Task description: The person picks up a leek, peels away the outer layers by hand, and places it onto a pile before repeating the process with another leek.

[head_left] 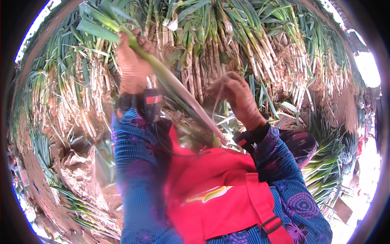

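Observation:
My left hand (136,65) is raised at the upper left, its fingers wrapped round the green upper part of a long leek (174,83). The stalk slants down to the right, and its pale lower end reaches the red apron (219,162) on my front. To the right of the stalk, my right hand (241,99) is closed with bent fingers. A thin pale strip (218,95) hangs from those fingers, apart from most of the stalk; it looks like peeled leaf skin. Motion blurs the fingertips a little.
Thick rows of leeks (211,44) with soil on their pale ends spread across the far side. More leeks (325,162) lie at the right. A crumpled pale sack (79,171) lies at the left, beside other leeks (87,213). Loose leaves (195,136) lie below my hands.

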Demonstrator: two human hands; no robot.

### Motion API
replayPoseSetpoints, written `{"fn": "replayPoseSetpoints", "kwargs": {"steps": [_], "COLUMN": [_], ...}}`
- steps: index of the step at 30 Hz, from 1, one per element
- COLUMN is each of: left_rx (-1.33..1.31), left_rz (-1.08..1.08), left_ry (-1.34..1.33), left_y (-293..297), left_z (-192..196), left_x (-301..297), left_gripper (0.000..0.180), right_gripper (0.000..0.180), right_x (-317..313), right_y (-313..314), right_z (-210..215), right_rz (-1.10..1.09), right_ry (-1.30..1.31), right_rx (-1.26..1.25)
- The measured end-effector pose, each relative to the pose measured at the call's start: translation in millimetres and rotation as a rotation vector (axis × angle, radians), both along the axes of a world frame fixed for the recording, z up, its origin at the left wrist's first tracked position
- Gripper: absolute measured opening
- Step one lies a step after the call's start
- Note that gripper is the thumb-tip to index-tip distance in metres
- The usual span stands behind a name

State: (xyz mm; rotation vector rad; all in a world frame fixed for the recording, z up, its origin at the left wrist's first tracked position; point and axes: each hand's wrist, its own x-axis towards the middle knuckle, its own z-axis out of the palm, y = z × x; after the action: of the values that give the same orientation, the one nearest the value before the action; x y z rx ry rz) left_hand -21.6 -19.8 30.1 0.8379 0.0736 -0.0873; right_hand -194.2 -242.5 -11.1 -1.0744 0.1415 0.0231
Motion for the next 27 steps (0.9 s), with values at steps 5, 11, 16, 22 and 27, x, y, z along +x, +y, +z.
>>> {"fn": "replayPoseSetpoints", "kwargs": {"steps": [5,11,16,22,27], "left_rx": [-0.013,-0.124,-0.174,-0.305,-0.325], "left_rz": [-0.013,0.054,0.055,-0.077,-0.016], "left_ry": [-0.034,-0.069,-0.069,-0.049,0.009], "left_y": [15.4,29.2,9.0,-5.6,-36.8], "left_z": [-6.3,-5.9,-9.5,-13.7,-10.1], "left_x": [7.9,10.2,8.7,4.0,3.8], "left_gripper": [0.056,0.070,0.064,0.038,0.025], "right_gripper": [0.010,0.010,0.028,0.031,0.030], "right_x": [-15.8,-75.3,-103.6,-19.0,3.4], "right_y": [-79.7,-234.0,-268.5,-91.4,-21.2], "right_z": [-32.0,-78.3,-116.7,-37.3,4.1], "right_rz": [-0.078,-0.557,-0.334,0.004,0.111], "right_ry": [0.066,0.357,0.611,0.159,0.031], "right_rx": [0.533,0.061,-0.863,-0.877,-0.571]}}
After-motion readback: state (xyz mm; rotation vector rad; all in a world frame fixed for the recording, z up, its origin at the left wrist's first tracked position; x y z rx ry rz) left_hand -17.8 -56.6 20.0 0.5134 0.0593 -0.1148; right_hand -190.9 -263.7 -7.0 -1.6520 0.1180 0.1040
